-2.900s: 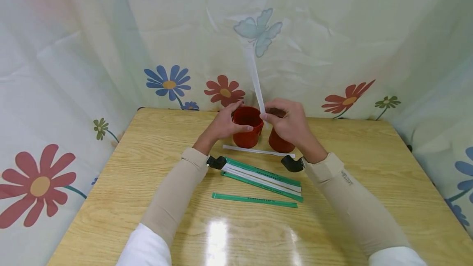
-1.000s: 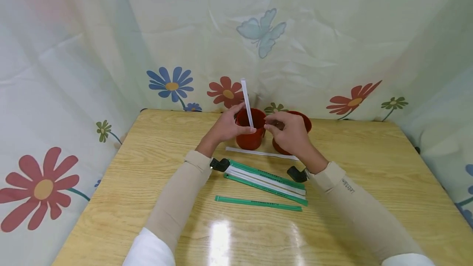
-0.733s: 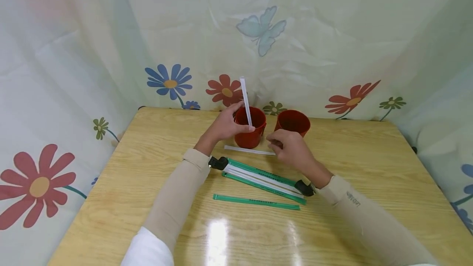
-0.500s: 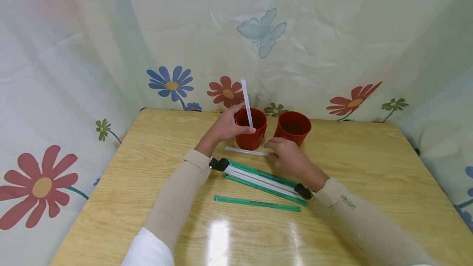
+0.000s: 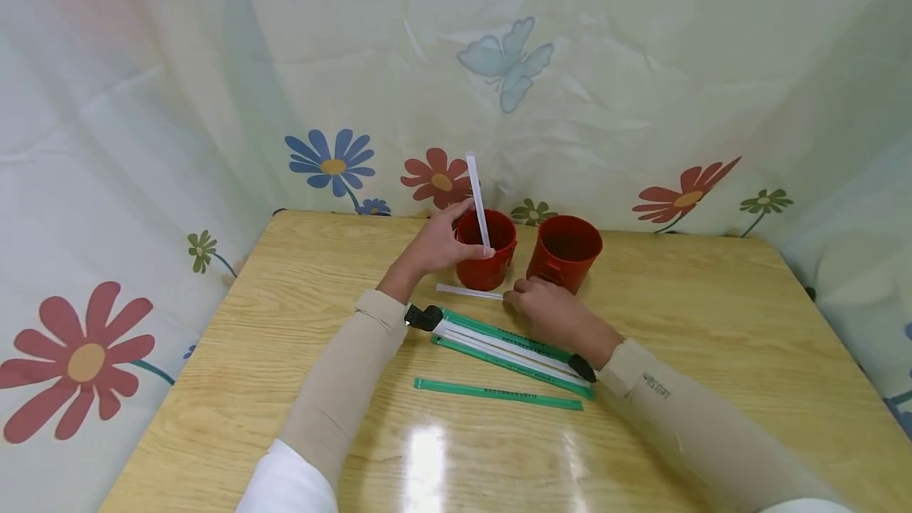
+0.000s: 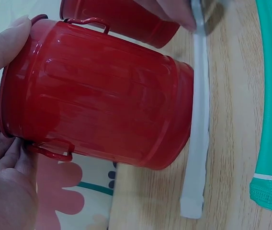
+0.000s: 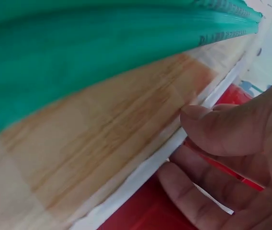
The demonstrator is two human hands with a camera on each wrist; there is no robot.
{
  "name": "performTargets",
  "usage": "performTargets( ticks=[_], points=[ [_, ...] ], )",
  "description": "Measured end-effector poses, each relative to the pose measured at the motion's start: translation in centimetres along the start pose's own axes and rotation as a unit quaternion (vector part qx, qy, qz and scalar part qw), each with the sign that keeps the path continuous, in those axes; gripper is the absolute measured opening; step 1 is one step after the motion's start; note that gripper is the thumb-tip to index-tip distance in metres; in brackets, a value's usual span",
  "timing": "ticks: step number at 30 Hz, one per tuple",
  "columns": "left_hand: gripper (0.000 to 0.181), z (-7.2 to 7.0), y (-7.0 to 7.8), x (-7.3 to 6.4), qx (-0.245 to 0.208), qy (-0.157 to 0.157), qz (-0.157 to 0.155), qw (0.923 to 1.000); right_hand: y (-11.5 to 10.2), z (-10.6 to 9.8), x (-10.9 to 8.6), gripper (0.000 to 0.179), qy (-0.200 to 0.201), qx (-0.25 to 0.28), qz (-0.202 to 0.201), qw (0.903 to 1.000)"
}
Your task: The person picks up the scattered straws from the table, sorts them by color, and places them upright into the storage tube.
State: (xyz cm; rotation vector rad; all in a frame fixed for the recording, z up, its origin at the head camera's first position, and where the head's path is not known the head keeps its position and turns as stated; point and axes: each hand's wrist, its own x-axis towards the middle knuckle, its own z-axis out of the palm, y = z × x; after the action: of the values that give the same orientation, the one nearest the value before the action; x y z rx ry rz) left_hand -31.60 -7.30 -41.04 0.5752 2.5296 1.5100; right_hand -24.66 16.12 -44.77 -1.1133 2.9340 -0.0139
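My left hand (image 5: pixel 438 244) grips the rim of the left red bucket (image 5: pixel 479 274), thumb on the near side and fingers round the far side. A white wrapped straw (image 5: pixel 476 192) leans upright in that bucket, beside the thumb. In front of the buckets, a second white wrapped straw (image 5: pixel 466 290) lies on the table. My right hand (image 5: pixel 556 311) pinches this lying straw (image 7: pixel 143 175) between thumb and fingers, as the right wrist view shows. Behind the right hand stands the right red bucket (image 5: pixel 579 253), with a small handle on its front.
Nearer to me lies a row of green and white wrapped straws (image 5: pixel 509 353), partly under the right wrist. One green wrapped straw (image 5: pixel 499 393) lies apart in front of them. A flowered cloth (image 5: pixel 613 85) hangs behind the wooden table (image 5: pixel 321 260).
My right hand put a white straw into the left bucket and let go. It then moved down to the white straw on the table and took hold. The left hand stayed on the bucket.
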Motion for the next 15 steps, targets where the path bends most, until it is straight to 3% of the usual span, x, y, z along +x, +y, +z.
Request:
performTargets(
  ticks=[4,9,15],
  points=[
    [0.093,0.0,0.1,0.0,0.001,0.003,0.005,1.0000,0.0,0.0,0.1,0.036,-0.014,0.002,-0.005,0.9999],
    [0.094,0.1,0.3,0.0,-0.001,0.001,0.004,1.0000,0.0,-0.5,0.1,0.039,-0.061,-0.002,-0.002,0.9982],
    [0.096,0.0,0.3,-0.1,0.006,0.001,-0.004,1.0000,0.0,-1.2,-0.4,0.030,-0.089,-0.008,-0.009,0.9959]
  ],
)
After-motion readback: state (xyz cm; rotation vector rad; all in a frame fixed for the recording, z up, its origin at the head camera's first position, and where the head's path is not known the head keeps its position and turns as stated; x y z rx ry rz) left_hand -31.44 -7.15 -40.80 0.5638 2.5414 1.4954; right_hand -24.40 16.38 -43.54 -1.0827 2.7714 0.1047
